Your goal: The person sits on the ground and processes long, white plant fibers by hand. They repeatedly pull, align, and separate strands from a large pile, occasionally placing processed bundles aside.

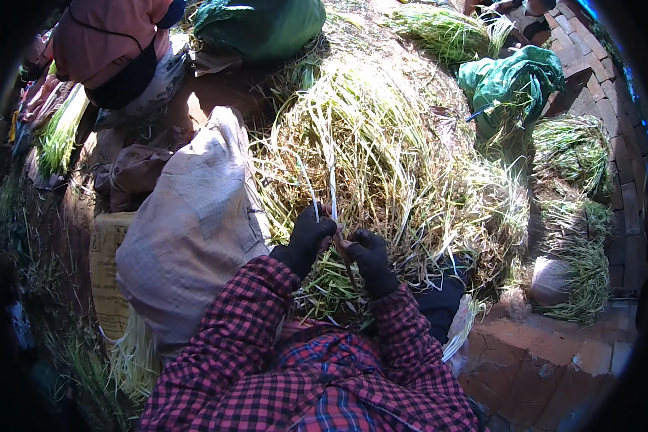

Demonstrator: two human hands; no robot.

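Observation:
In front of me my left hand [309,237], in a black glove, is closed around pale stalks [333,189], whose long leaves point upward. My right hand [368,261], also gloved in black, sits just right of it, pinching the brownish lower end [346,263] of a stalk. Beyond both hands lies a large loose heap [381,144] of pale green and straw-coloured stalks, with greener trimmings [331,288] beneath my hands.
A pale sack [180,230] stands left, by a yellowish bag [111,252]. Green sacks [259,25] [507,83] and stalk bundles [569,151] lie around the heap. People [111,47] [529,18] are at the upper left and right. A brick path [623,187] runs along the right.

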